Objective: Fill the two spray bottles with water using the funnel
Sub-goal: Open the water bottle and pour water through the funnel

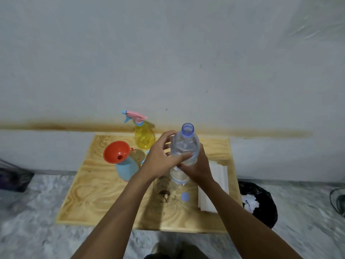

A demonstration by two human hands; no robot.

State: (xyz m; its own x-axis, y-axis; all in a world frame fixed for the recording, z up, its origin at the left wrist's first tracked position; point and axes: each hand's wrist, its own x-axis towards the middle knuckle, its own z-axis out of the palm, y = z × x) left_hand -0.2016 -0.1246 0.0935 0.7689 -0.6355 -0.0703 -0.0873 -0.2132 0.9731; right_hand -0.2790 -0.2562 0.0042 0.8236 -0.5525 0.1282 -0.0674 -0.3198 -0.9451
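A clear plastic water bottle with an open blue neck stands upright over the middle of the wooden table. My right hand grips its body from the right. My left hand touches its left side with the thumb across the front. The bottle's blue cap lies on the table in front. A red funnel sits tilted in the neck of a light blue spray bottle at the left. A yellow spray bottle with a pink and blue trigger head stands at the back.
White folded tissues lie at the table's right side. A black bin with crumpled paper stands on the floor to the right. A brown stain marks the table near the cap. A wall rises close behind.
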